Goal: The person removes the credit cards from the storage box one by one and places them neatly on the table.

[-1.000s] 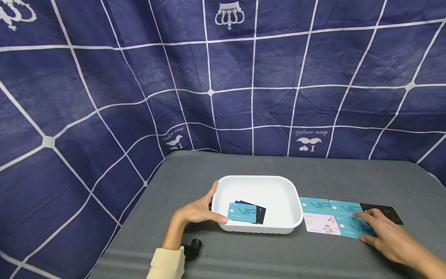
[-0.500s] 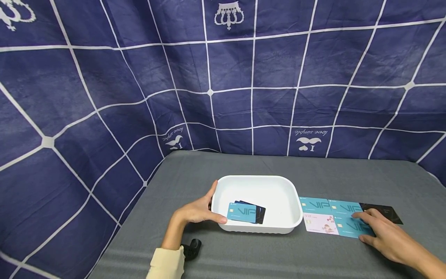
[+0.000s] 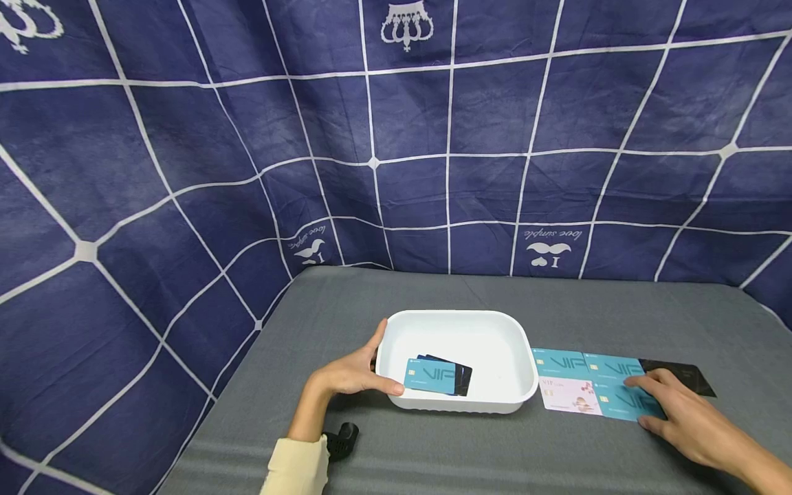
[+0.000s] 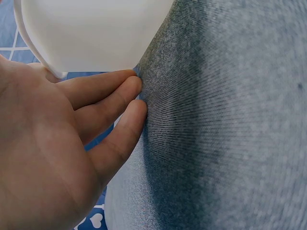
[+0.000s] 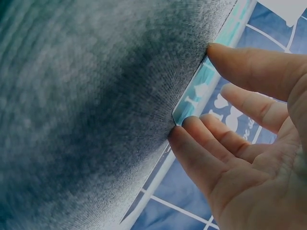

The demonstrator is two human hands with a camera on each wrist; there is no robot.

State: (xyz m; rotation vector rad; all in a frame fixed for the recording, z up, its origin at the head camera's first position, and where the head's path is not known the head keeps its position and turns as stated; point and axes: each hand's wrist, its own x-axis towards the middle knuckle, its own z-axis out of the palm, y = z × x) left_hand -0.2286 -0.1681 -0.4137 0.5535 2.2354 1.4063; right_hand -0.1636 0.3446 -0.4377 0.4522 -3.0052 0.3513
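In the head view, a white plastic tray (image 3: 458, 405) has my left hand (image 3: 346, 375) at its left end. The left thumb lies at the front rim, the index finger along the left side; in the left wrist view (image 4: 48, 143) the other fingers reach past the tray's base to the cloth. Inside the tray lies a turquoise VIP card (image 3: 427, 377) over dark cards (image 3: 463, 379). My right hand (image 3: 696, 419) pinches the front-right turquoise VIP card (image 3: 621, 404) of a flat group at the right. In the right wrist view, thumb and fingertips meet this card's (image 5: 194, 93) edges.
Around the pinched card lie two more turquoise VIP cards (image 3: 559, 361) (image 3: 609, 366), a pink flowered card (image 3: 566, 397) and a black card (image 3: 689, 378). Grey cloth (image 3: 464, 454) covers the table. A blue white-lined curtain (image 3: 482, 185) hangs behind and at the left.
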